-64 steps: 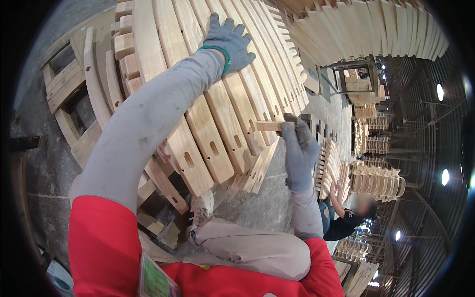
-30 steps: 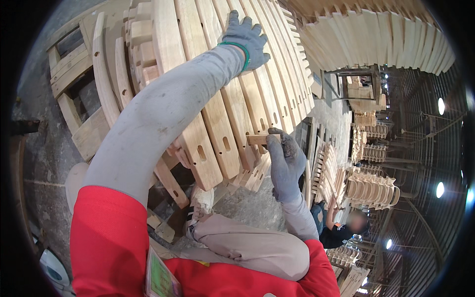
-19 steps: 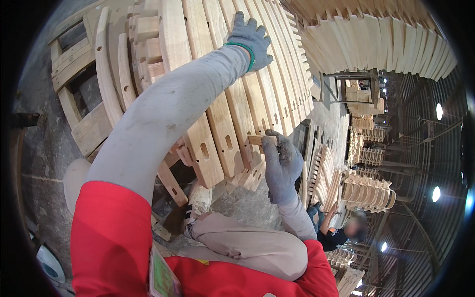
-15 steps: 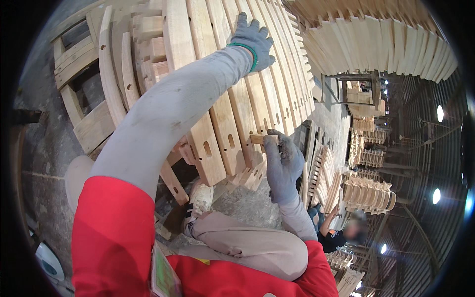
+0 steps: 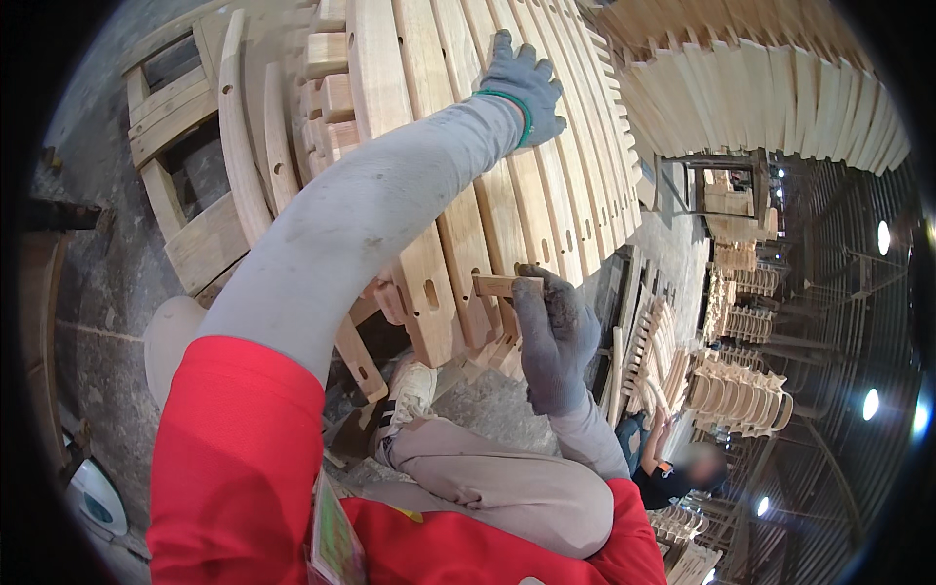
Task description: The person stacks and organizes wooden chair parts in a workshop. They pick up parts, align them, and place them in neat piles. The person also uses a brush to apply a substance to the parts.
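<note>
Head view: left hand [image 5: 524, 86] in a grey glove lies flat, fingers spread, on the curved wooden slats [image 5: 507, 195]. Right hand [image 5: 554, 341], fingers closed, pinches a small wooden block [image 5: 505, 286] against the slats' lower ends, above a bent knee [image 5: 526, 487].

The curved wooden slats [image 5: 487, 195] stand packed from 10 to 1 o'clock, leaving only thin gaps. The bent knee [image 5: 507, 487] blocks 6 o'clock. Open floor [image 5: 673, 244] lies at 3 o'clock, beside stacked wooden parts [image 5: 731, 390].
</note>
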Action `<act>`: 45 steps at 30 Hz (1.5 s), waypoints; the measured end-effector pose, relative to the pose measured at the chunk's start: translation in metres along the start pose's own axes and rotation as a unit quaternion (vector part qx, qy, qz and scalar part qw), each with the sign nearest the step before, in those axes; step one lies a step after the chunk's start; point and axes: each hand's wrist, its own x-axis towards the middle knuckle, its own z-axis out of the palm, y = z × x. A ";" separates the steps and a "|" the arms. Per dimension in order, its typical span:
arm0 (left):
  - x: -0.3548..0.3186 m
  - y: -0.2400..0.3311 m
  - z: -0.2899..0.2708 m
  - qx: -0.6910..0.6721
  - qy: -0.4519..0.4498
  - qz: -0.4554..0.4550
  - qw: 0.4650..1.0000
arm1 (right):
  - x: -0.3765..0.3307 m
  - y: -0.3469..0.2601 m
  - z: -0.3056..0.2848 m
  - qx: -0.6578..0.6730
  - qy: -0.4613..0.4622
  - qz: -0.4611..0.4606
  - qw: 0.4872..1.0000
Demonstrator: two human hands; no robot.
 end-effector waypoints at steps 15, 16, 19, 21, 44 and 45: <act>-0.001 -0.001 -0.004 0.002 -0.023 0.002 1.000 | 0.001 -0.019 0.008 -0.084 -0.010 -0.054 0.995; -0.001 -0.001 -0.004 0.001 -0.024 0.002 1.000 | 0.001 -0.020 0.007 -0.073 -0.012 -0.040 0.996; -0.003 -0.003 -0.005 0.001 -0.020 0.002 1.000 | -0.001 -0.023 -0.002 -0.103 -0.016 -0.024 0.994; -0.004 -0.003 -0.004 0.001 -0.009 0.003 1.000 | -0.009 -0.037 -0.007 0.024 0.038 0.038 0.998; -0.007 -0.008 -0.013 -0.022 -0.040 0.011 0.999 | -0.012 -0.054 0.025 -0.033 -0.104 -0.012 0.994; -0.006 -0.008 -0.013 -0.024 -0.039 0.011 0.999 | -0.012 -0.055 0.025 -0.029 -0.105 -0.003 0.994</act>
